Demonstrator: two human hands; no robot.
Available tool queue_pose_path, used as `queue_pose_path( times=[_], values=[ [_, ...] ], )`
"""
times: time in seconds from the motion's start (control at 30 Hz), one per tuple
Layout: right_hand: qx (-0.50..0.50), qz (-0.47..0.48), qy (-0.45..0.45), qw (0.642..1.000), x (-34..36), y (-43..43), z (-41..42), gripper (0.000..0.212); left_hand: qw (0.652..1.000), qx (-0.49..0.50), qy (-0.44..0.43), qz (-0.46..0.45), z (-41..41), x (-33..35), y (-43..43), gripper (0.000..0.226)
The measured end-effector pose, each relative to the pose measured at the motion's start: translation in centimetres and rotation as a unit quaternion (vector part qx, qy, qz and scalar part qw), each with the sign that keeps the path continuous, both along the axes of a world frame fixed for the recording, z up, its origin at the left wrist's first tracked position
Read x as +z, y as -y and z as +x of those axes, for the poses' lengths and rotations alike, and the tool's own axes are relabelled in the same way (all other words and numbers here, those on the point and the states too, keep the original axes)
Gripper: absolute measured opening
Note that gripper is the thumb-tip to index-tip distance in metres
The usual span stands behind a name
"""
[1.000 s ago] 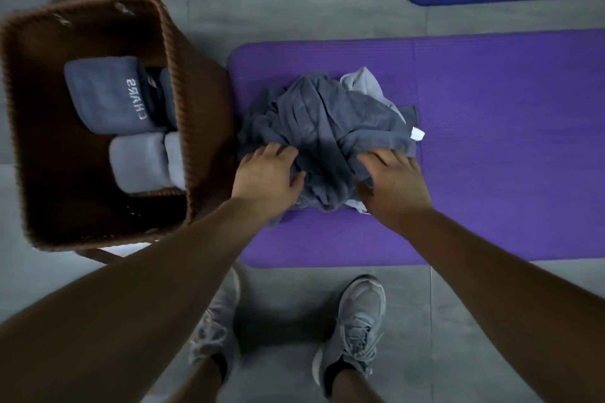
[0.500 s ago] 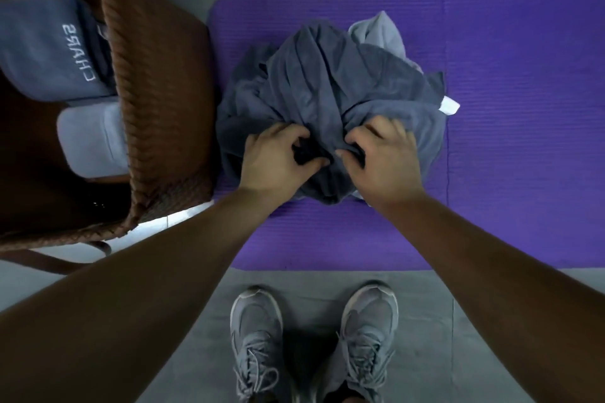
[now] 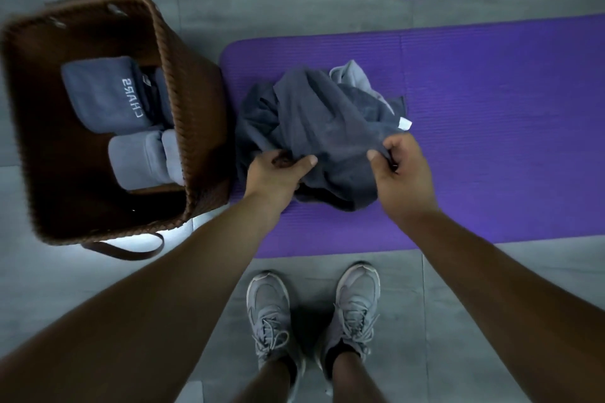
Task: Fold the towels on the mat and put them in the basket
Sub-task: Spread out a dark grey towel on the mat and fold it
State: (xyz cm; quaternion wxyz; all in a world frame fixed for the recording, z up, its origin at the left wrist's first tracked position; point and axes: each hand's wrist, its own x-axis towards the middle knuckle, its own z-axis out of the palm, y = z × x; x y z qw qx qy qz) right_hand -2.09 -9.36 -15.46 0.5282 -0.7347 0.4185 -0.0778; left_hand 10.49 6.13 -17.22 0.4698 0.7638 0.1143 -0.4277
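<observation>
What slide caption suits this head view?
Left hand and right hand grip a crumpled dark grey towel on the purple mat beside a woven basket of folded towels.

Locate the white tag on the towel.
Head view: the white tag sits at the right edge of the dark grey towel, over the purple mat, just beyond the right hand.

left hand, right hand, both pinching
</observation>
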Motion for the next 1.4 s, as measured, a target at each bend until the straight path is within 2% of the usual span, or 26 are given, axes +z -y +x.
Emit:
queue_pose_path(
  times=[0.07, 0.1, 0.2, 0.4, 0.47, 0.63, 0.7, 0.8, 0.9, 1.03, 1.2, 1.3, 1.37, 1.4],
  values=[
    [-0.034, 0.017, -0.001, 0.999, 1.6, 0.7, -1.0, 0.023, 0.998, 0.03, -0.058, -0.023, -0.6, 1.7, 0.8, 0.048],
    [-0.041, 0.02, -0.003, 0.999, 2.4, 1.1, -1.5, 0.024, 0.998, 0.013, -0.054, -0.022, -0.9, 2.6, 1.4, 0.046],
    [-0.068, 0.035, 0.003, 0.997, 4.3, 2.6, -3.0, 0.018, 0.997, -0.067, 0.022, 0.015, -2.6, 5.3, 3.7, 0.031],
    [-0.12, 0.078, 0.032, 0.989, 7.4, 8.4, -6.6, 0.016, 0.991, -0.109, 0.074, -0.012, -7.6, 8.3, 10.1, 0.042],
    [-0.124, 0.09, 0.046, 0.987, 8.2, 11.3, -8.7, 0.015, 0.986, -0.139, 0.095, 0.01, -9.8, 8.8, 13.1, 0.042],
    [-0.058, 0.132, 0.06, 0.988, 10.0, 19.9, -14.9, 0.007, 0.96, -0.24, 0.131, 0.057, -16.6, 9.6, 21.3, 0.042],
    [-0.02, 0.125, 0.051, 0.991, 10.3, 23.7, -17.6, 0.009, 0.958, -0.229, 0.165, 0.047, -19.7, 10.1, 24.9, 0.036],
    [0.024, 0.155, 0.026, 0.987, 10.7, 29.1, -21.5, 0.01, 0.948, -0.197, 0.249, -0.017, -23.9, 10.9, 30.2, 0.023],
    [0.057, 0.172, 0.009, 0.983, 11.2, 34.2, -25.1, 0.011, 0.95, -0.237, 0.18, -0.091, -26.8, 11.5, 35.6, 0.037],
    [0.109, 0.174, 0.01, 0.979, 10.9, 40.6, -28.5, 0.015, 0.947, -0.254, 0.104, -0.165, -29.0, 10.5, 42.2, 0.03],
    [0.129, 0.144, -0.007, 0.981, 9.6, 49.2, -31.1, 0.017, 0.93, -0.302, 0.081, -0.192, -30.8, 8.2, 50.6, 0.021],
    [0.11, 0.123, -0.015, 0.986, 7.7, 54.4, -31.9, 0.011, 0.902, -0.381, 0.134, -0.151, -31.1, 6.4, 55.5, 0.012],
    [0.111, 0.097, -0.026, 0.989, 6.4, 57.4, -32.4, 0.005, 0.91, -0.362, 0.143, -0.146, -31.4, 5.4, 58.2, 0.012],
    [0.117, 0.082, -0.034, 0.989, 5.7, 58.7, -32.8, 0.012, 0.918, -0.339, 0.13, -0.161, -31.7, 5.0, 59.6, 0.015]
  ],
)
